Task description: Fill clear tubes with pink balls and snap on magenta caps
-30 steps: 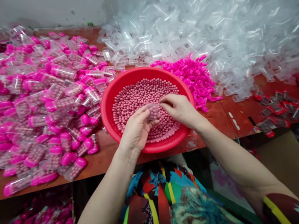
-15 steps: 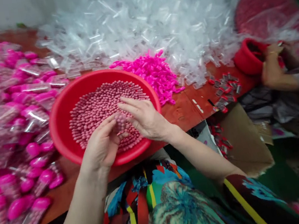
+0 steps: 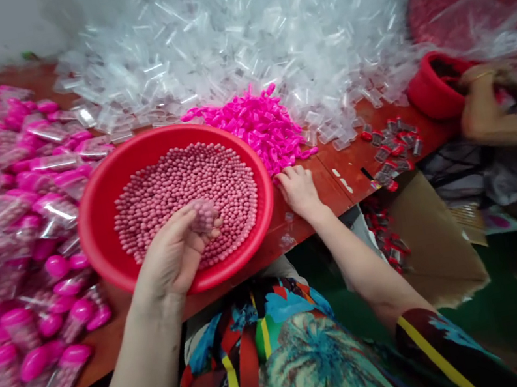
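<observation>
My left hand (image 3: 173, 250) hovers over the red basin (image 3: 93, 214) of small pink balls (image 3: 196, 177). Its fingers are closed round a small clear tube filled with pink balls (image 3: 203, 214). My right hand (image 3: 296, 190) rests on the red-brown table (image 3: 331, 184) just right of the basin. Its fingers are curled down at the near edge of the heap of bright pink caps (image 3: 257, 124). I cannot see whether anything is between them.
Filled tubes with pink caps (image 3: 9, 215) cover the table's left side. A large heap of empty clear tubes (image 3: 238, 45) lies at the back. Another person's arm (image 3: 487, 109) reaches a red container (image 3: 434, 88) at right, near small red-capped tubes (image 3: 392, 145).
My right hand has left the tube over the basin and gone right to the pink caps. My left hand keeps the filled tube. The view has swung right since the first frame.
</observation>
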Demonstrator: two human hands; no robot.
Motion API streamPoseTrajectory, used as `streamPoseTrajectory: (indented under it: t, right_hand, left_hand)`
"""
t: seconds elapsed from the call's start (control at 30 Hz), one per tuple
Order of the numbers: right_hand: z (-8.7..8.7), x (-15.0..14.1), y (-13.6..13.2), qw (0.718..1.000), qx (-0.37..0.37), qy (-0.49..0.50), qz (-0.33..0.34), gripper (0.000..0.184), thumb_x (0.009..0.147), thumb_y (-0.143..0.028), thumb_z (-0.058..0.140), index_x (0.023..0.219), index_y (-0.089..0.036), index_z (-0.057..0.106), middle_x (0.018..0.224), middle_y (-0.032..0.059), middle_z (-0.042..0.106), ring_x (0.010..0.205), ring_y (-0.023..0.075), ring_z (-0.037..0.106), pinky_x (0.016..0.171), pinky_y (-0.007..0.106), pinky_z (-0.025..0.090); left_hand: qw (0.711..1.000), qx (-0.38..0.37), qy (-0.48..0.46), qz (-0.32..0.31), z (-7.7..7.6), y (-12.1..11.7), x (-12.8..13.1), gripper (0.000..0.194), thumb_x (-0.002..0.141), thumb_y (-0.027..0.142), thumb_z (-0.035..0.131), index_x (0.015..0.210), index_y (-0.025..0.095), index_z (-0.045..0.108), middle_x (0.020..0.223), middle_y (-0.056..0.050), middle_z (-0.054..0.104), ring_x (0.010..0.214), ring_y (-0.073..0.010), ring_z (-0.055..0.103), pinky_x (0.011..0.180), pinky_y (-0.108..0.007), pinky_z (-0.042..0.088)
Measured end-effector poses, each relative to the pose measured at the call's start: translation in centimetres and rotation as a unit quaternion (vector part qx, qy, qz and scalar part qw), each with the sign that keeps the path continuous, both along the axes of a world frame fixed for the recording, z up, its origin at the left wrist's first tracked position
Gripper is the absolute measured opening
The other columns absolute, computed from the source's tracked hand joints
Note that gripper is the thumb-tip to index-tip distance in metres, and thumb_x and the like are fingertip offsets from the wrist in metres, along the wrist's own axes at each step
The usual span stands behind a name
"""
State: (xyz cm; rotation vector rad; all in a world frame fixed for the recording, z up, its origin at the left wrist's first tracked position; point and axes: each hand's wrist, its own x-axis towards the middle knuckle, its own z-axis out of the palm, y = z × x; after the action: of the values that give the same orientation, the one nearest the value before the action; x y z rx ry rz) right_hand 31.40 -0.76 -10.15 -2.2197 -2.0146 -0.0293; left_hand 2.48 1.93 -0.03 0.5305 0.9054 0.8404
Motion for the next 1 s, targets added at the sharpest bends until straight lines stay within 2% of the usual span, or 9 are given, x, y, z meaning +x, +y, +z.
streamPoseTrajectory:
  t: [0.13,0.2,0.27,0.3,0.37,0.43,0.53,0.63,1.0]
  right_hand:
    - [1.3,0.6,0.4,0.975,0.143,0.172,0.009,0.01,0.095,-0.024,0.063,0.094,-0.017,0.07,0.097,0.0174,0.071,0.099,0.0284,0.055,0.088,0.045,0.039]
    - [3.1,-0.4,0.6,0.937,0.217,0.275,-0.008,0.013,0.094,-0.031,0.067,0.1,-0.02,0.069,0.1,0.0159,0.071,0.097,0.0261,0.059,0.088,0.043,0.043]
    - [5.5,-2.8,0.5,0.901,0.248,0.356,-0.004,0.024,0.098,-0.038,0.061,0.116,-0.023,0.065,0.107,0.0119,0.071,0.094,0.0219,0.064,0.083,0.038,0.049]
    - [6.7,-4.4,0.4,0.89,0.238,0.388,0.015,0.027,0.099,-0.04,0.06,0.121,-0.025,0.063,0.109,0.0087,0.072,0.094,0.0199,0.066,0.081,0.036,0.052]
    - [8.6,-8.0,0.2,0.845,0.17,0.502,0.074,0.028,0.095,-0.039,0.067,0.12,-0.026,0.064,0.106,0.0044,0.073,0.092,0.0181,0.068,0.082,0.035,0.056]
    - [9.6,-11.1,0.1,0.83,0.118,0.532,0.123,0.021,0.093,-0.037,0.069,0.11,-0.024,0.069,0.101,0.0029,0.074,0.092,0.0174,0.069,0.084,0.034,0.056]
    - [9.6,-13.5,0.2,0.838,0.115,0.511,0.156,0.011,0.095,-0.031,0.067,0.099,-0.023,0.072,0.098,0.003,0.074,0.094,0.0176,0.069,0.088,0.035,0.056]
    - [9.1,-13.7,0.6,0.837,0.128,0.506,0.165,0.01,0.096,-0.028,0.065,0.098,-0.023,0.073,0.095,0.0023,0.074,0.091,0.017,0.068,0.086,0.034,0.055]
    - [8.8,-15.0,-0.6,0.885,0.178,0.361,0.233,0.021,0.103,-0.022,0.047,0.104,-0.021,0.068,0.098,0.0098,0.071,0.095,0.0221,0.066,0.086,0.041,0.056]
  left_hand:
    - [1.0,0.012,-0.013,-0.013,0.1,-0.6,-0.2,0.017,0.083,0.012,0.067,0.1,0.011,0.072,0.093,-0.009,0.074,0.08,-0.0161,0.07,0.068,-0.025,0.058]
    - [1.0,0.018,-0.016,-0.014,-0.1,-0.8,-0.3,0.018,0.084,0.014,0.069,0.101,0.01,0.072,0.093,-0.01,0.074,0.079,-0.0162,0.07,0.07,-0.025,0.058]
    - [0.999,0.022,-0.021,-0.011,-0.2,-0.9,-0.5,0.019,0.084,0.016,0.073,0.102,0.01,0.072,0.094,-0.01,0.074,0.081,-0.0164,0.071,0.07,-0.025,0.057]
    - [0.999,0.022,-0.024,-0.009,-0.3,-1.0,-0.5,0.02,0.084,0.017,0.075,0.102,0.011,0.072,0.095,-0.01,0.075,0.081,-0.0165,0.071,0.07,-0.025,0.056]
    - [0.999,0.02,-0.03,-0.005,-0.5,-1.2,-0.7,0.023,0.083,0.019,0.078,0.104,0.012,0.072,0.097,-0.009,0.075,0.082,-0.0158,0.071,0.069,-0.024,0.055]
    - [0.999,0.024,-0.031,-0.003,-0.6,-1.4,-0.7,0.025,0.083,0.022,0.08,0.105,0.013,0.074,0.097,-0.008,0.074,0.083,-0.0143,0.069,0.067,-0.022,0.053]
    - [0.999,0.041,-0.033,0.006,-0.7,-1.8,-0.8,0.026,0.081,0.024,0.082,0.104,0.014,0.076,0.094,-0.006,0.073,0.08,-0.0119,0.066,0.063,-0.019,0.049]
    - [0.998,0.047,-0.044,0.007,-0.7,-1.8,-0.9,0.026,0.08,0.024,0.082,0.104,0.014,0.077,0.092,-0.006,0.072,0.075,-0.0105,0.063,0.062,-0.02,0.047]
    - [0.995,0.04,-0.044,0.075,-0.2,-3.0,-0.2,0.017,0.079,0.024,0.081,0.09,0.013,0.074,0.08,-0.002,0.066,0.067,-0.0067,0.057,0.058,-0.017,0.043]
